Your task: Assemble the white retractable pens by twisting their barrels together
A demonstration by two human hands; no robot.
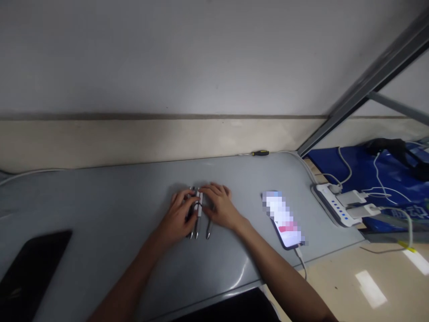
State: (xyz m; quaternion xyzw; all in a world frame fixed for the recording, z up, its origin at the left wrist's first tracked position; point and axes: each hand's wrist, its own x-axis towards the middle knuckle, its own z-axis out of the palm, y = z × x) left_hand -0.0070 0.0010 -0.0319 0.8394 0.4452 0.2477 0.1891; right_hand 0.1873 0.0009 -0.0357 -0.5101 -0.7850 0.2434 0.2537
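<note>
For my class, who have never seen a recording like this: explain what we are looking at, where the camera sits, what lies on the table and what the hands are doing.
There is no machine here, just a person's two bare hands. The single picture comes from a camera worn on the person's head, looking forward and down, so the arms reach in from the bottom edge.

The left hand and right hand rest on a grey table, both laid over a few silver pens lying side by side. How firmly they grip cannot be seen.

To the right lies a lit phone on a cable. At the far edge is a screwdriver with a yellow and black handle. Beyond the table's right end sits a white power strip with chargers plugged in.
</note>
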